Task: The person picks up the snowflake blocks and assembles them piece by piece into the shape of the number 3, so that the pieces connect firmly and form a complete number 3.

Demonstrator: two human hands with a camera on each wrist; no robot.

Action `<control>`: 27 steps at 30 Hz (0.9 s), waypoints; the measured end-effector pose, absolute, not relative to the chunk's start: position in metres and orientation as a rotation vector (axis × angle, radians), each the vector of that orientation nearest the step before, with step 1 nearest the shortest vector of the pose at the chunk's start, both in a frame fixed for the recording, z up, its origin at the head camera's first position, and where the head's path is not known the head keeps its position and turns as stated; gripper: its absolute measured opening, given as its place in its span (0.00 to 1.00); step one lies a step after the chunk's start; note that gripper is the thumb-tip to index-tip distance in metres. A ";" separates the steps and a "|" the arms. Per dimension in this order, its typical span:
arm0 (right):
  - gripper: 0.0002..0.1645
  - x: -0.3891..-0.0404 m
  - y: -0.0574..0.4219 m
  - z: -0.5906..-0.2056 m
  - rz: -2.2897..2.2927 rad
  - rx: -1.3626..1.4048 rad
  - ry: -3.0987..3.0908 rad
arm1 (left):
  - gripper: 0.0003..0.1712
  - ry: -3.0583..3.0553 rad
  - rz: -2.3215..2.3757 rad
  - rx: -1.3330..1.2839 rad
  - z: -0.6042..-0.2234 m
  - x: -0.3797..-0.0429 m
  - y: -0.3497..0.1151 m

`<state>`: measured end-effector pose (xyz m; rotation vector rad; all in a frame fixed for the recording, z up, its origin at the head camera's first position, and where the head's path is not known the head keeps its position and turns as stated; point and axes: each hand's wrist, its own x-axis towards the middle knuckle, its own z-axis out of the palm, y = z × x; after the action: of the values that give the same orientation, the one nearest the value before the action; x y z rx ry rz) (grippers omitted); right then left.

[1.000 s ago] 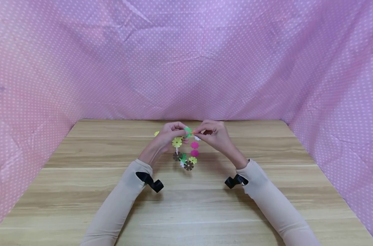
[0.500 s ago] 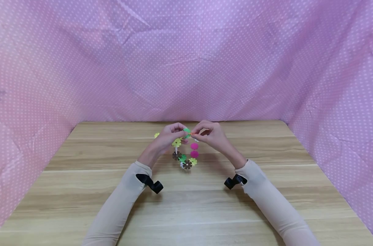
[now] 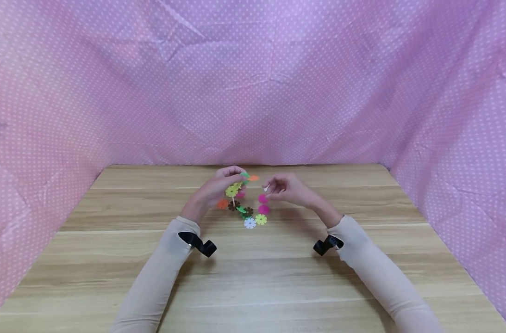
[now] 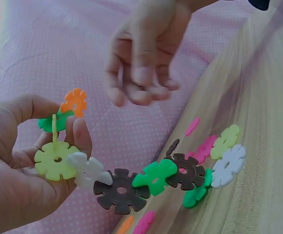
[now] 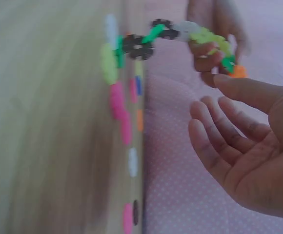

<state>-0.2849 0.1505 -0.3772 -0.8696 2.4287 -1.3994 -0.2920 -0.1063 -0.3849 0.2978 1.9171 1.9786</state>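
Note:
A chain of interlocking snowflake discs hangs from my left hand [image 3: 213,189], which pinches the green disc [image 4: 58,121] close to its end. An orange disc [image 4: 75,101] is slotted onto that green one and sticks out past the fingertips. Down from the hand run yellow discs [image 4: 58,163], a white disc [image 4: 89,170], a brown disc [image 4: 122,190] and more, reaching toward the table. In the head view the chain's lower part bends toward two pink discs [image 3: 263,209]. My right hand [image 5: 249,156] holds nothing, its fingers loosely curved, apart from the orange disc.
Loose discs lie toward the back of the wooden table [image 3: 253,286], among them an orange disc [image 3: 222,204], a white disc [image 5: 132,162] and a pink disc [image 5: 127,217]. A pink dotted cloth [image 3: 253,92] hangs right behind the table's back edge.
My right hand has let go of the orange disc and drawn back to the right and slightly down. My left hand has shifted a little left, with the chain swinging along.

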 end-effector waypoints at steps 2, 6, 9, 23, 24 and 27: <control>0.18 -0.286 0.151 -0.382 -1.302 -0.913 2.408 | 0.03 1.929 1.971 0.283 -0.385 -0.293 -0.107; 0.17 -0.287 0.150 -0.390 -1.163 -0.987 2.334 | 0.04 1.957 1.966 0.252 -0.385 -0.294 -0.109; 0.16 -0.284 0.149 -0.395 -1.072 -1.020 2.315 | 0.06 1.968 1.967 0.242 -0.384 -0.294 -0.109; 0.17 -0.279 0.134 -0.409 -0.852 -1.185 2.365 | 0.08 1.988 1.951 0.195 -0.384 -0.293 -0.112; 0.16 -0.278 0.134 -0.409 -0.834 -1.186 2.381 | 0.07 1.994 1.951 0.201 -0.384 -0.294 -0.112; 0.14 -0.277 0.133 -0.410 -0.831 -1.164 2.405 | 0.08 2.014 1.941 0.209 -0.386 -0.294 -0.112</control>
<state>-0.2774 0.1326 -0.4100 -1.1640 2.4051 -0.8305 -0.2941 -0.1119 -0.3858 0.2095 2.0137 1.9405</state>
